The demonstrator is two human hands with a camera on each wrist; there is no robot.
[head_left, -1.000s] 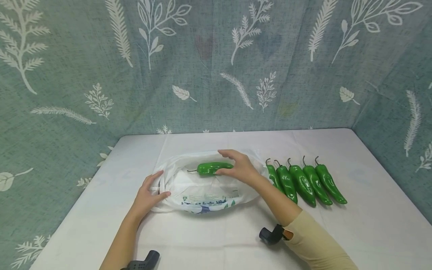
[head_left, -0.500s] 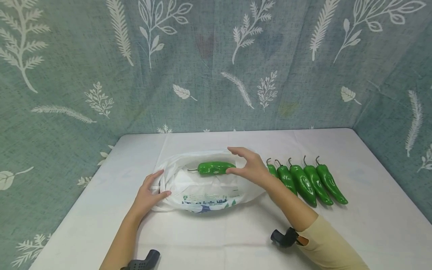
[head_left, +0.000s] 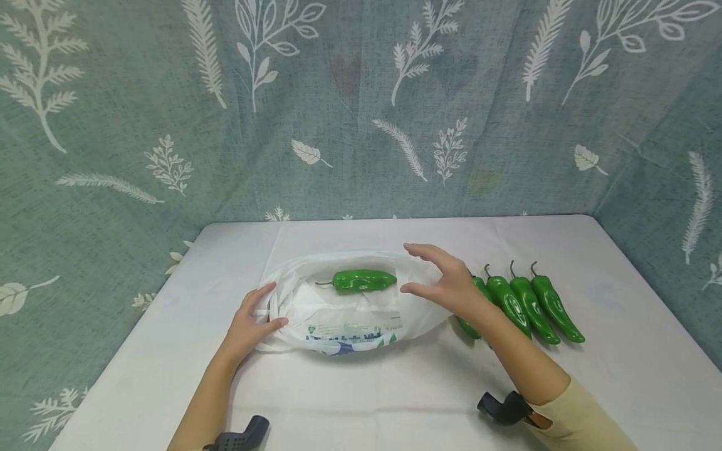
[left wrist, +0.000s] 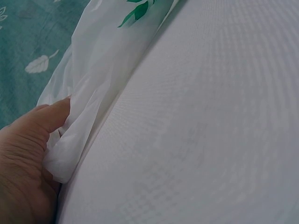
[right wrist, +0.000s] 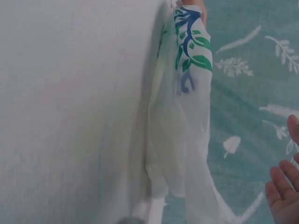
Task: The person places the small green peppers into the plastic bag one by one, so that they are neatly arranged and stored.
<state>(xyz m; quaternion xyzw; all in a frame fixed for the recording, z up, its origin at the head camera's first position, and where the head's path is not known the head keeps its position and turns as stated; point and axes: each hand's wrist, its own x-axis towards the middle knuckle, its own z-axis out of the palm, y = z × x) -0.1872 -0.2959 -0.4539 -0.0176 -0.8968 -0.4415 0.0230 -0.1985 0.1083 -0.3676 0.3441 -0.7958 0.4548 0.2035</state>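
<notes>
A white plastic bag (head_left: pixel 350 319) with blue and green print lies on the table with its mouth spread wide. Inside it rests one green pepper (head_left: pixel 363 280), stem to the left. My left hand (head_left: pixel 248 319) holds the bag's left end, thumb at the near side and fingers at the far side; the left wrist view shows the thumb (left wrist: pixel 53 114) against the plastic. Over the bag's right end is my right hand (head_left: pixel 445 282), empty, thumb and fingers spread apart. It overlaps part of a row of several green peppers (head_left: pixel 507 300) to the right of the bag.
A white cloth covers the table (head_left: pixel 350 401). Behind and beside it hangs a blue-green curtain (head_left: pixel 350 156) with white leaf prints. Dark wrist cameras sit on both forearms.
My right hand has let go of the pepper in the bag and drawn away to the right, toward the row of peppers. The left hand stays at the bag's left end.
</notes>
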